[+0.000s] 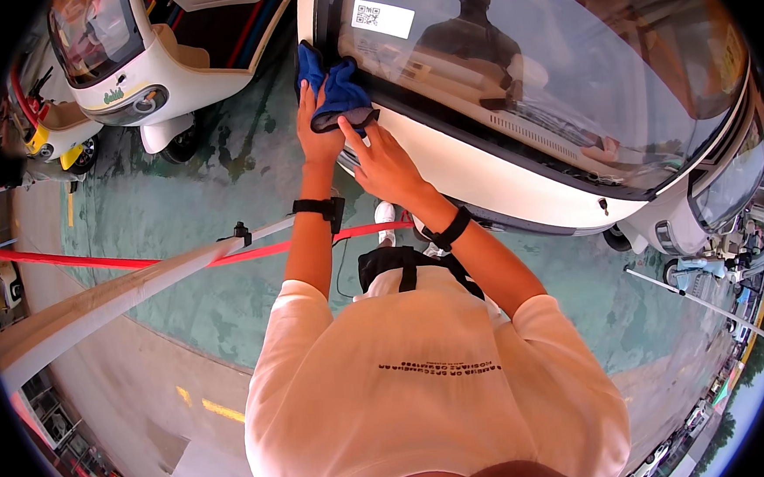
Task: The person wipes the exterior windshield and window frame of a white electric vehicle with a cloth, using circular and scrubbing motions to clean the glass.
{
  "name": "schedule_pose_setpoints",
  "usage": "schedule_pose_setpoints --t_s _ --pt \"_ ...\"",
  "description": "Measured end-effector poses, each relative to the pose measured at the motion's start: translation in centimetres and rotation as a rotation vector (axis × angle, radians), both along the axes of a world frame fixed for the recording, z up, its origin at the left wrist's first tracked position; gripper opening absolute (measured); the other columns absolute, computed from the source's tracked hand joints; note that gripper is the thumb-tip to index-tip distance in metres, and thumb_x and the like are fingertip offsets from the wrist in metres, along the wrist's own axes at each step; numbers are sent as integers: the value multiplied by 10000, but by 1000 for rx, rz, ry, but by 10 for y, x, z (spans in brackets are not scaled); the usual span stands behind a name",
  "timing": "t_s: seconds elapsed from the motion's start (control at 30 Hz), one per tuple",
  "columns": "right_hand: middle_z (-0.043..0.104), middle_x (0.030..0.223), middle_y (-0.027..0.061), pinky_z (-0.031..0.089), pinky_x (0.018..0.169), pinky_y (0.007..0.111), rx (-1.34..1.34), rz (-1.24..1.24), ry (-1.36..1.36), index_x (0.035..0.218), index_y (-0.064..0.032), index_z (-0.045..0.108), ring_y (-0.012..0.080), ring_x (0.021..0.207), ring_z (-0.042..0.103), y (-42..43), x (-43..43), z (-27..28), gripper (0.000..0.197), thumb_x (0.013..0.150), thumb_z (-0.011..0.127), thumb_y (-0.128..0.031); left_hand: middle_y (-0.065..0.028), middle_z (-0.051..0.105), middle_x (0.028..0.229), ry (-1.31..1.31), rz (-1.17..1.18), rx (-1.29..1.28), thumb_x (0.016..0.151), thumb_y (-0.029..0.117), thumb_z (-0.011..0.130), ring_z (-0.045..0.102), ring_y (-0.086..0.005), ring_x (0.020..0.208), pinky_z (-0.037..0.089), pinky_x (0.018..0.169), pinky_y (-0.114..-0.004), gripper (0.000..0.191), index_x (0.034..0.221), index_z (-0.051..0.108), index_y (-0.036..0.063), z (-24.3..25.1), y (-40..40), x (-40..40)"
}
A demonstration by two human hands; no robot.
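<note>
A blue cloth with a grey underside (341,93) lies bunched against the lower left corner of the windshield (510,73) of a small white vehicle. My left hand (317,127) holds the cloth, its fingers partly hidden under the folds. My right hand (387,159) is beside it, with a finger touching the cloth's lower edge and the other fingers apart over the white front panel (469,158). A white sticker with a printed code (383,19) is on the glass.
A white pole (142,286) and a red strap (81,259) cross at left over the green floor (197,322). Another small white vehicle (209,95) stands at upper left, a yellow and white one (54,137) beyond it. More vehicles and a thin pole (694,301) are at right.
</note>
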State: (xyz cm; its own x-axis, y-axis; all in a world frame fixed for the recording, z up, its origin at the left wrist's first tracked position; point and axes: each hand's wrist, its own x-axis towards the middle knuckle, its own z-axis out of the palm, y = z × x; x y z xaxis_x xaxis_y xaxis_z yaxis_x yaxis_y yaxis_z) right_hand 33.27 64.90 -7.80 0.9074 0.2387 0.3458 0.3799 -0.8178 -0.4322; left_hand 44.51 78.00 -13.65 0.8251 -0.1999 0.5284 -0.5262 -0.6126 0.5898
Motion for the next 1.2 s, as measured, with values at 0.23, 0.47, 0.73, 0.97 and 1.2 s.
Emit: schedule_pose_setpoints --t_s 0.23,0.47,0.73,0.97,1.2 --pt "392 1470 316 345 1140 510 -74 39 121 1571 -39 245 466 1322 445 -42 -41 -16 890 810 705 -86 -276 562 1344 -17 197 216 824 229 654 529 -436 1259 469 991 -497 499 1256 614 -17 13 -30 -11" --pt "446 1488 240 408 1113 444 152 39 237 1558 -38 268 400 1350 462 -104 -91 7 808 861 670 -101 -252 680 980 184 249 553 844 198 618 722 -352 766 597 624 -391 448 1172 603 -109 42 -103 -78" --pt "501 1147 238 503 913 456 197 -227 140 1567 -2 238 432 1055 543 -208 -168 -5 989 730 763 -50 -191 720 772 260 -129 668 922 285 588 728 -340 671 587 590 -434 317 830 711 8 50 -236 -204" --pt "490 1191 222 543 822 490 217 -681 198 1546 -107 346 453 984 615 -359 -275 -15 801 820 682 -96 -229 678 688 511 -456 409 991 332 505 696 -418 677 569 663 -504 428 810 699 -4 49 -400 -300" --pt "584 1061 194 539 792 508 294 -962 123 1406 -177 558 455 890 635 -456 -353 57 682 732 581 -77 -225 665 705 632 -738 57 1005 416 520 677 -405 708 526 680 -458 454 893 646 -6 106 -491 -367"
